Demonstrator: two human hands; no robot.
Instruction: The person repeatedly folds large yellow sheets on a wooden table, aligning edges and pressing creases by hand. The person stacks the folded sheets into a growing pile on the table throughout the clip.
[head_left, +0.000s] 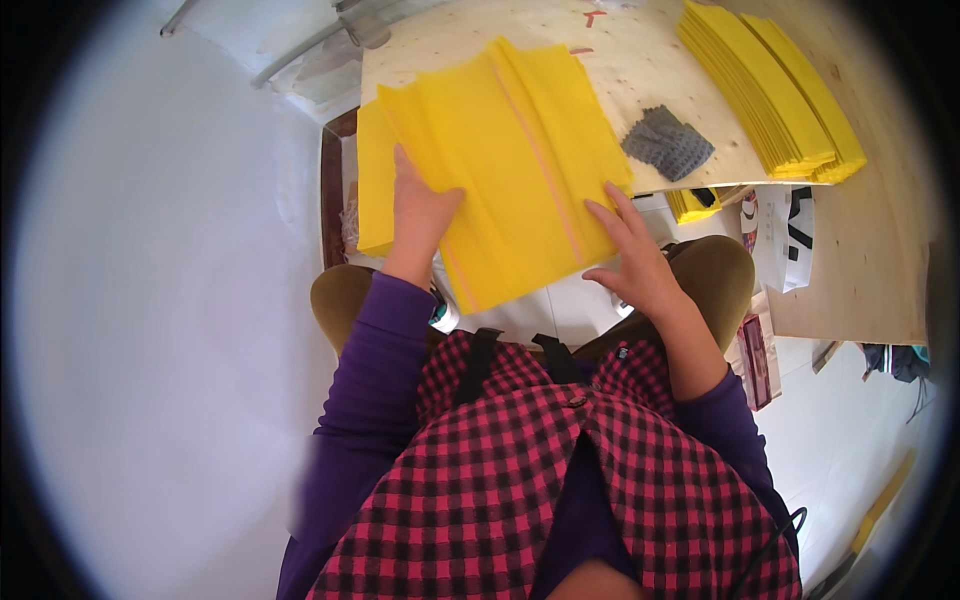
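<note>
A yellow fabric sheet (pixel 500 180) with pale orange stripes and wavy folds lies over the near edge of the wooden table, its front part overhanging toward my lap. My left hand (pixel 425 210) rests on its left side, thumb and index finger spread apart; the other fingers are hard to see. At the sheet's right edge, my right hand (pixel 637 255) touches the fabric with outstretched fingers, the thumb held apart. More yellow material (pixel 374 190) shows beneath the sheet on the left. A crumpled grey cloth (pixel 667 143) with a zigzag edge lies to the right.
Stacks of folded yellow fabric (pixel 765 95) stand at the table's (pixel 450 42) far right. Below the table edge are a yellow bundle (pixel 692 206) and a white bag (pixel 785 240) with black markings. A white wall (pixel 170 300) runs along my left.
</note>
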